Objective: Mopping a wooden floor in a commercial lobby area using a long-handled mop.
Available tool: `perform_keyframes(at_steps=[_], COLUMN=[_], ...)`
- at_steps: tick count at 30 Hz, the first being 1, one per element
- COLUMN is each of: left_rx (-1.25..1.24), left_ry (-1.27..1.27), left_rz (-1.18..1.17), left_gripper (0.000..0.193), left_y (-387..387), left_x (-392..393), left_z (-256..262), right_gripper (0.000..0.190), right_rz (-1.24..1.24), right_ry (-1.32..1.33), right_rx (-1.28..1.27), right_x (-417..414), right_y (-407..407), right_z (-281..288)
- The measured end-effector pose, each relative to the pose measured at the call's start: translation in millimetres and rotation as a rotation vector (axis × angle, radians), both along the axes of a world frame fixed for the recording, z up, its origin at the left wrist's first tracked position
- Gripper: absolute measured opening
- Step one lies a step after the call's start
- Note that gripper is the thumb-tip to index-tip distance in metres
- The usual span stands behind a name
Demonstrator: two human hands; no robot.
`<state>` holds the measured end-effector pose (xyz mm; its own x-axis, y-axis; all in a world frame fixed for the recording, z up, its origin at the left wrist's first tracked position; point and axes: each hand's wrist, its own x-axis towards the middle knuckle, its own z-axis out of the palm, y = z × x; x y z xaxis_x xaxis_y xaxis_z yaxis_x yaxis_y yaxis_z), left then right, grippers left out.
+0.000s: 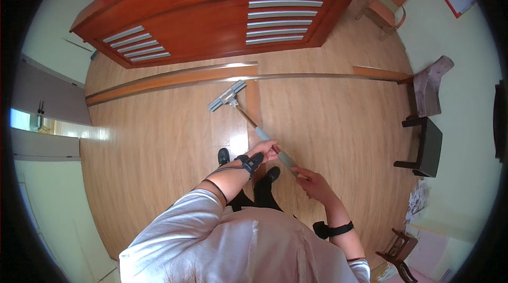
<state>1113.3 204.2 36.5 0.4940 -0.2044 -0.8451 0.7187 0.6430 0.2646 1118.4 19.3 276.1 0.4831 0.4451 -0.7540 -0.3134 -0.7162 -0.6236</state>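
Note:
A sponge-type mop with a grey rectangular head (227,95) reaches diagonally away from me, its head on the wood-look floor (317,124) close to a metal-edged step. My left hand (266,150) is closed round the middle of the pole, just below a light blue section. Nearer to me, my right hand (311,183) holds the grey grip at the pole's upper end. Straps with dark devices circle both my forearms. My black shoes (224,156) stand on the floor behind the mop head.
A large reddish wooden counter (206,25) with silver slats stands ahead, beyond the low step edge (309,77). Along the right wall are an armchair (387,3), a draped purplish chair (430,88), a black stool (430,148) and a small wooden chair (403,245). Grey cabinets (51,92) line the left.

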Motion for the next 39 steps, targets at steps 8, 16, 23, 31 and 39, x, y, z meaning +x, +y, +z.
perform_keyframes(at_steps=[8,16,23,31,39], left_rx=[-0.086,-0.168,-0.041,-0.421,-0.361], left_ry=[0.001,0.103,0.079,-0.374,-0.426], left_rz=[-0.324,-0.200,-0.031,-0.212,-0.159], left_gripper=[0.025,0.019,0.012,0.022,0.024], left_y=[-45.2,-82.6,-78.2,-51.6,-44.1], left_x=[-41.4,-31.2,7.7,15.9,19.7], left_z=[-48.8,26.9,102.5,199.3,172.7], right_gripper=[0.036,0.028,0.022,0.043,0.043], right_rz=[-0.086,-0.364,-0.416,-0.436,-0.324], right_ry=[0.124,0.040,-0.223,-0.172,-0.019], right_rx=[-0.065,0.110,0.219,0.623,0.633], right_x=[-46.1,-48.1,-10.0,0.9,23.5], right_y=[-50.6,-90.1,-55.4,-6.2,11.2], right_z=[5.3,50.4,44.5,1.7,-18.2])
